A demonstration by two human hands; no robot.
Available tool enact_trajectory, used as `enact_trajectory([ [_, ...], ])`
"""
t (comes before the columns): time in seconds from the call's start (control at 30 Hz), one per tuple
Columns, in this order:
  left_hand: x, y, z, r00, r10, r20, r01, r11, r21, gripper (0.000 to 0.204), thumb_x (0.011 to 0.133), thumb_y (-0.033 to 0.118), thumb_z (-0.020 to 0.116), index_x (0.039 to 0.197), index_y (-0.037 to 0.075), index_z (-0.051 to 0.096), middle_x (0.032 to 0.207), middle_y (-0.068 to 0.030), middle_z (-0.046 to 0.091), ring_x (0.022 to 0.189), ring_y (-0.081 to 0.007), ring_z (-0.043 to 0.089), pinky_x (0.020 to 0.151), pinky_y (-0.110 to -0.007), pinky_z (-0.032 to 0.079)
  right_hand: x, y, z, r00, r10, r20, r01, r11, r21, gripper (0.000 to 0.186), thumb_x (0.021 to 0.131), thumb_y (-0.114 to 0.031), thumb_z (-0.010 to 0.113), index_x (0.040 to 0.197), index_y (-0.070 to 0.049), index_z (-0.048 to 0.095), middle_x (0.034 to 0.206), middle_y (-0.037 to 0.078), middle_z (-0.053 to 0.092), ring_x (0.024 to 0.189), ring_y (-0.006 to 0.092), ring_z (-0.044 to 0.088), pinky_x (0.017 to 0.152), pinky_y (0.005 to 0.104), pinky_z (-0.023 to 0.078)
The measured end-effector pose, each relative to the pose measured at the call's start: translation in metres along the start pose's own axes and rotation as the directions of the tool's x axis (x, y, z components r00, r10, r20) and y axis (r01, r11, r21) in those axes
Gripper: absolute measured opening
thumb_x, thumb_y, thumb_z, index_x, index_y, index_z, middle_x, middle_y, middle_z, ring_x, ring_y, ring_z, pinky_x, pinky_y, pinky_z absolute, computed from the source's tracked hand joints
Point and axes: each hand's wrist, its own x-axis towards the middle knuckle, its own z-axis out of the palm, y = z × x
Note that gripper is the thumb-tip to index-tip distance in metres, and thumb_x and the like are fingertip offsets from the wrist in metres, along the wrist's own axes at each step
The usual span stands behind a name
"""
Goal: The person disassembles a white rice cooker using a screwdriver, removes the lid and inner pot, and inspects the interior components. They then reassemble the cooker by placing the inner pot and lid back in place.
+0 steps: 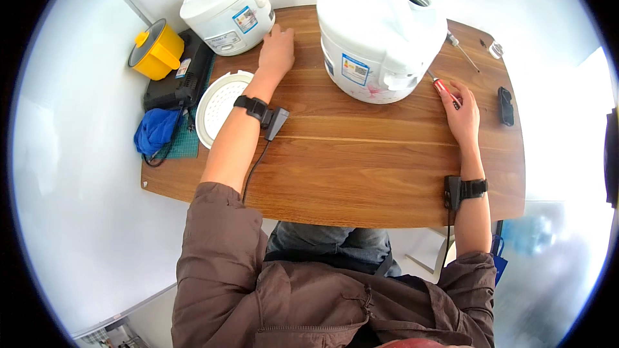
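Observation:
My left hand (276,53) is at the base of a small white rice cooker (222,22), fingers curled together; what they hold, if anything, is hidden. In my right hand (461,106) is a red-handled screwdriver (440,85), pointing toward the lower right side of a larger white cooker (380,38). That cooker has a label, a flower print and a round opening in its top. Below the small cooker lies a white perforated plate (215,106), partly behind my left forearm.
At left, a yellow pot (164,48) sits on a black case (161,93), beside a blue cloth (153,132) and green mat (187,145). Another screwdriver (464,49), a small white part (496,50) and a black object (505,106) lie on the wooden table (361,174)'s right.

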Motion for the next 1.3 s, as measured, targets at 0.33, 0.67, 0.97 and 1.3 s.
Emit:
enact_trajectory([
  [0.33, 0.019, 0.092, -0.167, 0.941, -0.105, -0.323, -0.213, 0.56, -0.801, 0.041, 0.096, 0.027, 0.075, 0.126, 0.001, 0.066, 0.107, -0.0104, 0.074, 0.093, -0.0139, 0.068, 0.082, -0.028, 0.055, -0.003, -0.004, -0.004, 1.0, 0.014, 0.0, -0.014, 1.0, 0.022, 0.04, 0.093, -0.034, 0.073, 0.12, -0.005, 0.069, 0.104, 0.014, 0.069, 0.1, 0.0308, 0.066, 0.089, 0.0421, 0.052],
  [0.67, 0.088, 0.2, -0.172, 0.955, 0.237, -0.181, -0.282, 0.524, -0.804, 0.051, 0.089, 0.047, 0.08, 0.115, 0.004, 0.075, 0.095, -0.008, 0.076, 0.085, -0.0169, 0.07, 0.077, -0.03, 0.055, -0.003, -0.005, -0.007, 1.0, -0.026, 0.006, 0.026, 1.0, 0.013, 0.036, 0.095, -0.031, 0.071, 0.119, -0.003, 0.069, 0.098, 0.012, 0.068, 0.096, 0.0287, 0.065, 0.087, 0.0402, 0.051],
  [0.97, 0.091, 0.208, -0.162, 0.945, 0.249, -0.213, -0.327, 0.691, -0.645, 0.041, 0.095, 0.043, 0.072, 0.109, 0.005, 0.074, 0.089, -0.0081, 0.074, 0.081, -0.0182, 0.07, 0.073, -0.032, 0.054, -0.001, -0.009, -0.004, 0.997, -0.073, -0.006, 0.073, 0.997, -0.016, 0.037, 0.095, -0.033, 0.073, 0.118, -0.004, 0.071, 0.103, 0.015, 0.07, 0.098, 0.0293, 0.067, 0.088, 0.0402, 0.052],
  [1.3, -0.052, 0.198, -0.162, 0.929, -0.092, -0.357, -0.362, -0.041, -0.931, 0.018, 0.102, 0.015, 0.05, 0.098, 0.003, 0.063, 0.081, -0.0027, 0.065, 0.072, -0.0114, 0.061, 0.065, -0.03, 0.048, -0.002, -0.002, -0.003, 0.995, -0.081, 0.061, 0.084, 0.996, -0.041, 0.039, 0.096, -0.033, 0.069, 0.126, -0.008, 0.067, 0.11, 0.015, 0.07, 0.102, 0.031, 0.067, 0.092, 0.0412, 0.051],
])
